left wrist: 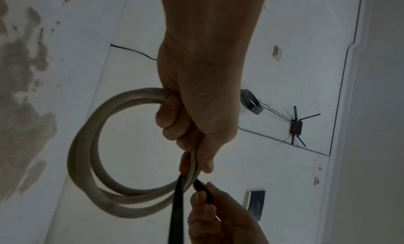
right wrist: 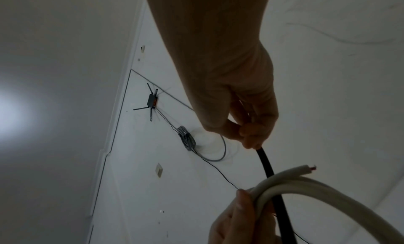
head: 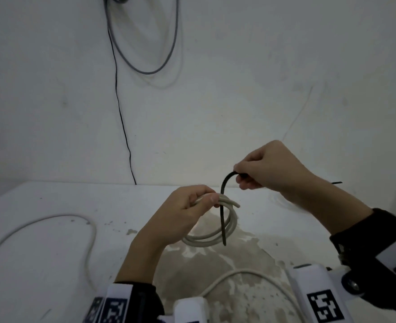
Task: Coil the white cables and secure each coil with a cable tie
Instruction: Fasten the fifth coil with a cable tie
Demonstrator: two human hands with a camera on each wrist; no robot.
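Left hand (head: 187, 210) grips looped white coil (head: 218, 231); right hand (head: 266, 166) pinches black tie (head: 222, 206).

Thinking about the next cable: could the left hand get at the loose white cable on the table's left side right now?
Probably not yet: the path looks free, but the left hand grips the coil for the black tie.

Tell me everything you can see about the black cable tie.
The black cable tie is a thin, flat, dark strap, plastic by its look. The right hand pinches its upper end, where it bends over in an arch. From there it hangs down across the white cable coil beside the left hand, which grips that coil. Its lower end dangles free above the table. It is not yet closed into a loop.
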